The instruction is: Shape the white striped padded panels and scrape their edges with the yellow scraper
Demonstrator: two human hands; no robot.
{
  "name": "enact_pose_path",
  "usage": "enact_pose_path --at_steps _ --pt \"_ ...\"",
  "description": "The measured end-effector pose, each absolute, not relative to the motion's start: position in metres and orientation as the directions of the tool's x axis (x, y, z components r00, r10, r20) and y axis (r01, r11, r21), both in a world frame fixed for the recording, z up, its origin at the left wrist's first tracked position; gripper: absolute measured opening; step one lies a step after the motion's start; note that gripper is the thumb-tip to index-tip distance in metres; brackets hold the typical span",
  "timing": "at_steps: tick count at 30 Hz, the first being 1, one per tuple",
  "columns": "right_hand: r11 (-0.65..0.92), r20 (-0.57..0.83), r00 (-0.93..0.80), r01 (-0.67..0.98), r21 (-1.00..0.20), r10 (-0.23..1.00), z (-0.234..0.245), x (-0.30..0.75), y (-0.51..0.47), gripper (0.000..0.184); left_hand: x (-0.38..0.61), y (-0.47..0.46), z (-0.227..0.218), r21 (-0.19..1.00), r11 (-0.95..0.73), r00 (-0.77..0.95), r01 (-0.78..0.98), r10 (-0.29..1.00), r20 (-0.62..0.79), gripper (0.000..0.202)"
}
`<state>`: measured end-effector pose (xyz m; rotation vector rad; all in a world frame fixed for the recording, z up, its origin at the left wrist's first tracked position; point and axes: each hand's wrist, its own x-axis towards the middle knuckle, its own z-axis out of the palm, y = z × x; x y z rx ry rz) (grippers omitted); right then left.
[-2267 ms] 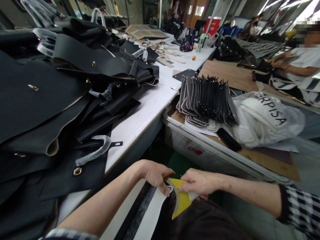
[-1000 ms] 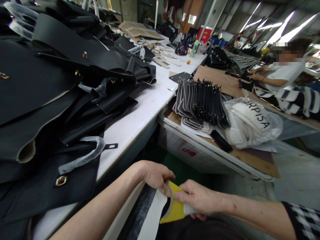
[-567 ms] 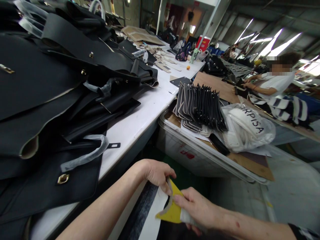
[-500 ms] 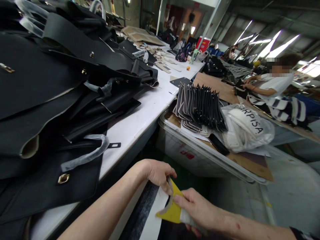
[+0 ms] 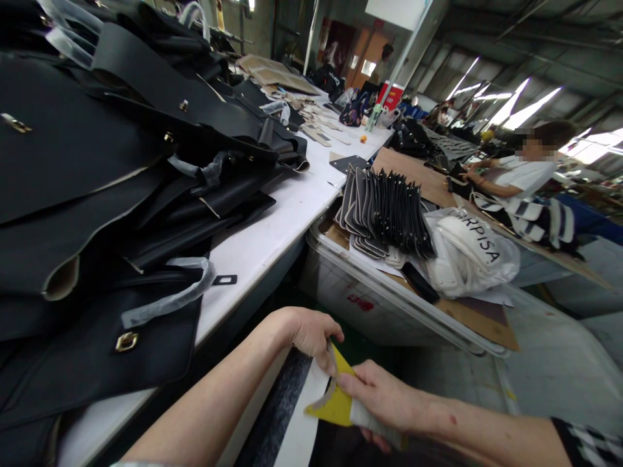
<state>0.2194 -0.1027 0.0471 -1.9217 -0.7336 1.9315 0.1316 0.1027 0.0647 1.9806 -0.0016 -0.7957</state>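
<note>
My left hand pinches the upper edge of a small yellow piece with a grey curved strip along its rim. My right hand grips the same yellow piece from the right, fingers closed on it. Both hands hover low, below the edge of the white table. Under them lies a white sheet with a dark band. What lies beneath the right hand is dark and unclear.
Black bag panels with gold clasps pile over the table's left. A grey bin holds a row of black flat pieces and a white plastic bag. A seated person in a white top works at the far right.
The view has swung up and to the left. My right hand has slid lower and leftward along the yellow piece, which now tilts more steeply. My left hand keeps its pinch.
</note>
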Motion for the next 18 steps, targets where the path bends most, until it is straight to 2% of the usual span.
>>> enact_pose_path --at_steps 18 --pt "-0.824 -0.823 -0.118 0.048 -0.564 0.556 0.030 0.212 -0.108 0.064 0.132 0.104 0.070 0.801 -0.500 0.775 0.330 -0.342 -0.532 0.099"
